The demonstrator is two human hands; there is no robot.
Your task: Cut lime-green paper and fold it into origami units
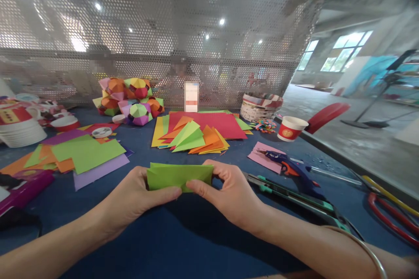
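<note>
A folded green paper (pixel 176 176) is held up just above the blue table (pixel 163 235), its long side running left to right. My left hand (pixel 137 194) pinches its left end, the thumb lying along the lower edge. On the other end, my right hand (pixel 225 187) has its thumb pressed on the front near the middle and its fingers behind. Beyond the paper, folded green pieces (pixel 189 136) and orange pieces (pixel 211 139) rest against a stack of coloured sheets topped by red paper (pixel 219 124).
Left are loose sheets (pixel 94 152), paper balls (pixel 139 113) and stacked cups (pixel 21 133). Right are a glue gun (pixel 294 170) on pink paper, a cutter (pixel 294 198), red-handled scissors (pixel 389 218), a paper cup (pixel 291 128) and a basket (pixel 260 107). A mesh screen (pixel 203 22) stands behind.
</note>
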